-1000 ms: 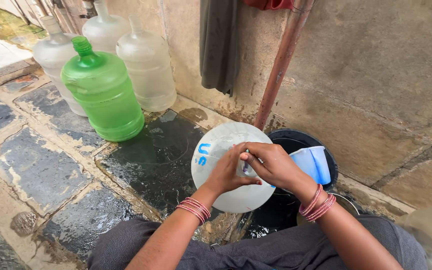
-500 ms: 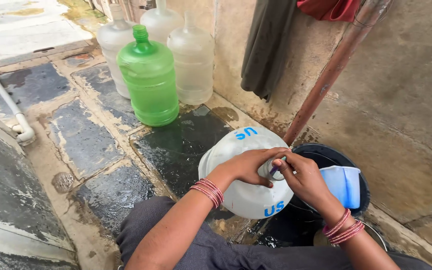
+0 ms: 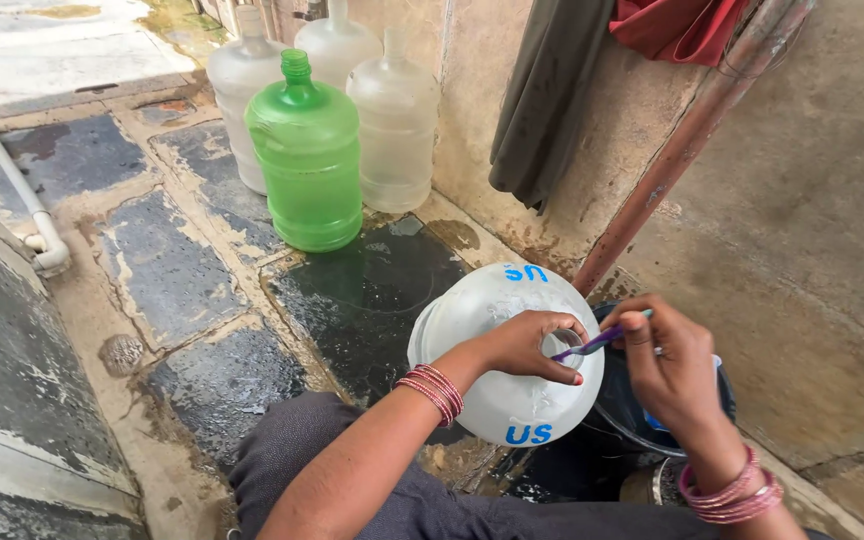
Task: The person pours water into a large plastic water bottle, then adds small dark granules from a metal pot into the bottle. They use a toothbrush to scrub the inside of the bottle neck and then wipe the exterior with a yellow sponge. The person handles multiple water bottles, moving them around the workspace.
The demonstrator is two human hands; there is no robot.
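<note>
- So there's one big clear water jug (image 3: pixel 497 345) lying tipped over on its side, mouth pointing toward the person, right in front of their knees on the wet stone floor (image 3: pixel 182 270). It's got blue lettering on it in two spots.
- Left hand (image 3: pixel 527 345) is curled around the jug's neck, fingers wrapped on the rim of the opening, so it's gripping the jug there.
- Right hand (image 3: pixel 672 370) is pinching one thin purple-handled stick, looks like a toothbrush (image 3: pixel 597 342), with its tip poked at the jug's mouth. Can't see the bristle end properly.
- Both wrists have a stack of pinkish-red bangles (image 3: pixel 432 392).
- Just behind the jug and under the right hand there's one dark bucket (image 3: pixel 632 420), with something light blue in it that's mostly hidden.
- Further back by the wall: four more jugs standing upright in a cluster, one green jug (image 3: pixel 307 165) in front and three clear jugs (image 3: pixel 392 125) next to and behind it.
- One rusty reddish pipe (image 3: pixel 682 150) runs slanted up the wall.
- Two cloths hang up there, a dark grey cloth (image 3: pixel 542 100) and a red cloth (image 3: pixel 677 25).
- One white pipe (image 3: pixel 12 180) runs along the left edge of the floor.
</note>
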